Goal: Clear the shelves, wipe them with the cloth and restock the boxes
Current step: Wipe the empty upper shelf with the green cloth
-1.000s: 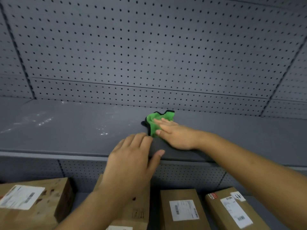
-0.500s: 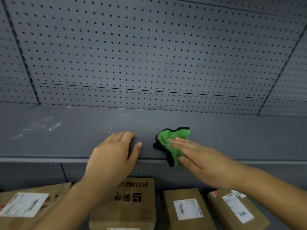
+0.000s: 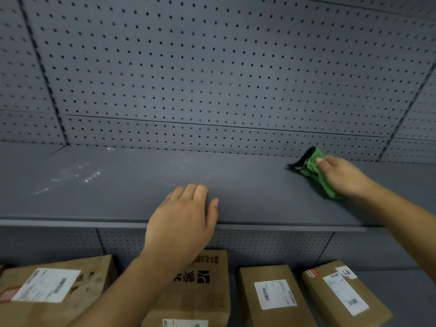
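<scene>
A grey metal shelf (image 3: 247,185) runs across the view with no boxes on it. My right hand (image 3: 341,177) presses a crumpled green cloth (image 3: 312,165) with a black edge onto the shelf, far right, near the back panel. My left hand (image 3: 182,223) rests flat on the shelf's front edge at the middle, fingers on top and thumb beside them, holding nothing. Several brown cardboard boxes stand on the lower shelf: a large one at left (image 3: 89,277), a printed one (image 3: 207,277) partly hidden by my left forearm, and two labelled ones (image 3: 271,296) (image 3: 342,296) at right.
A grey perforated back panel (image 3: 212,79) rises behind the shelf. Pale streaks (image 3: 89,175) mark the shelf's left part. Dark upright posts (image 3: 44,74) divide the bays at left and right.
My right hand has swept the cloth from the shelf's front middle to the far right back. My left hand has stayed on the front edge.
</scene>
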`<state>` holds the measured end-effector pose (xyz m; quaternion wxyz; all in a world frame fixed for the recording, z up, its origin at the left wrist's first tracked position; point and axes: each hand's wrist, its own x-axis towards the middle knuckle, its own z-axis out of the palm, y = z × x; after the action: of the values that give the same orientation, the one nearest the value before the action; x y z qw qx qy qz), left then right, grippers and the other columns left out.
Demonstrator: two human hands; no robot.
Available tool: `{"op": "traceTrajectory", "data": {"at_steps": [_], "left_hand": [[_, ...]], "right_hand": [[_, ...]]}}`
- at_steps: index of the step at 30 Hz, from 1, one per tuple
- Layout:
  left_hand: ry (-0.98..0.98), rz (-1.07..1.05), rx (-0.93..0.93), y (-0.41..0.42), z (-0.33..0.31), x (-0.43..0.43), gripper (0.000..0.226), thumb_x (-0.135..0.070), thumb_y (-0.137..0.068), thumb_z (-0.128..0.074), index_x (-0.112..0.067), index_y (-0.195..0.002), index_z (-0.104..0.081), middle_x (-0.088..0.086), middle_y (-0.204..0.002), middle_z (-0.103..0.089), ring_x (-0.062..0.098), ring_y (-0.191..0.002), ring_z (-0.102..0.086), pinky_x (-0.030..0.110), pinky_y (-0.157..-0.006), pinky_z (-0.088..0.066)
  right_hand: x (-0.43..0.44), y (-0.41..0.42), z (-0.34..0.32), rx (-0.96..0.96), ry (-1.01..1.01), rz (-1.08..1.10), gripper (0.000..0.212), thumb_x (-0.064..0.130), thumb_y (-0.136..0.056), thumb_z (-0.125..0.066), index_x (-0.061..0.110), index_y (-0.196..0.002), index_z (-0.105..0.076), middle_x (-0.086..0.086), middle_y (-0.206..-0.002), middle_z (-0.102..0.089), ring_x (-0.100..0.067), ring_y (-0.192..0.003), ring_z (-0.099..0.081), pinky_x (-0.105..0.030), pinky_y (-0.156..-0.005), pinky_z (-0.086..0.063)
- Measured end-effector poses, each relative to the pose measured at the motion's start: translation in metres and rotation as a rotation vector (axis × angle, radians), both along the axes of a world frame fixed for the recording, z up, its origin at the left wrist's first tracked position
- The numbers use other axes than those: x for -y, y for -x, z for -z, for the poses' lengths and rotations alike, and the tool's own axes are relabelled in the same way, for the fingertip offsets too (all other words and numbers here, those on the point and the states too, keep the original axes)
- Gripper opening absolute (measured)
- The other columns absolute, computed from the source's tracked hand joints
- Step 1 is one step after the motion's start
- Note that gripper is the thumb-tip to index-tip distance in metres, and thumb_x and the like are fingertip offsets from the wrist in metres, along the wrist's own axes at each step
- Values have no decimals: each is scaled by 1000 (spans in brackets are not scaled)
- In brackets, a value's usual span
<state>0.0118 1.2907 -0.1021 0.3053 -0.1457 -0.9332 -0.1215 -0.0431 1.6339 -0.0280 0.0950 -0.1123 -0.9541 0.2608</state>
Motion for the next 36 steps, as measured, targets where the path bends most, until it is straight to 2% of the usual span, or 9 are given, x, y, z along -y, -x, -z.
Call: {"op": "traceTrajectory", "data": {"at_steps": [5, 14, 19, 21, 24, 27, 30, 34, 36], "left_hand": [[-2, -16, -18, 0, 0, -1, 38, -47, -102, -28, -25, -92, -58, -13, -81, -56, 9, -73, -55, 21, -58, -32], [-18, -37, 10, 1, 0, 0, 36, -47, -102, -29, -23, -100, -55, -10, -87, -57, 10, -76, -57, 20, -56, -37], [-60, -42, 33, -1, -3, 1, 29, -44, -100, -32, -22, -108, -50, -9, -96, -56, 9, -78, -56, 18, -53, -32], [-105, -18, 12, -1, -3, 1, 29, -40, -99, -35, -20, -116, -48, -6, -108, -57, 11, -88, -58, 18, -59, -34], [-232, 50, -26, -2, -3, 2, 31, -31, -99, -44, -15, -126, -46, -1, -126, -50, 15, -109, -54, 19, -74, -40], [-344, 92, -74, -5, -6, 6, 32, -29, -101, -48, -13, -129, -44, 0, -130, -46, 13, -118, -47, 19, -89, -39], [-286, 2, -20, -12, -8, 15, 41, -49, -103, -35, -18, -128, -43, -4, -124, -51, 11, -113, -49, 24, -81, -40], [-129, -71, 68, -18, -8, 46, 58, -65, -100, -21, -24, -129, -50, -9, -124, -58, 10, -115, -52, 28, -82, -46], [-50, -82, 83, -17, -8, 61, 59, -65, -100, -20, -27, -129, -54, -11, -126, -61, 11, -117, -55, 31, -89, -48]], "right_hand": [[22, 62, -8, -27, 152, 69, 41, 34, -112, -30, 2, -107, -55, -28, -121, -62, -29, -84, -53, -37, -79, -38], [102, 113, 1, 71, 32, -231, 44, 33, -112, -30, 4, -138, -52, -19, -138, -56, -32, -124, -52, -33, -94, -37], [160, 80, 10, 59, -123, -535, 34, 29, -111, -35, 5, -115, -57, -17, -123, -63, -28, -108, -57, -28, -76, -33], [182, 59, 10, 68, -148, -656, 27, 28, -111, -36, 9, -103, -53, -16, -113, -62, -26, -98, -56, -29, -71, -31], [195, 25, 7, 105, -109, -788, 31, 33, -110, -37, 9, -105, -55, -8, -103, -64, -22, -90, -59, -36, -76, -44], [186, -8, -1, 140, -28, -826, 32, 37, -109, -38, 12, -104, -59, -2, -92, -62, -16, -77, -57, -33, -71, -47], [165, -36, -8, 190, 141, -793, 32, 41, -108, -40, 20, -97, -62, 4, -81, -60, -9, -70, -55, -31, -69, -46], [135, -60, -16, 276, 630, -647, 27, 34, -105, -47, 21, -112, -70, -1, -101, -78, -20, -89, -75, -34, -83, -59], [118, -62, -20, 256, 884, -513, 26, 29, -103, -51, 16, -111, -72, -9, -99, -79, -24, -81, -77, -34, -69, -64]]}}
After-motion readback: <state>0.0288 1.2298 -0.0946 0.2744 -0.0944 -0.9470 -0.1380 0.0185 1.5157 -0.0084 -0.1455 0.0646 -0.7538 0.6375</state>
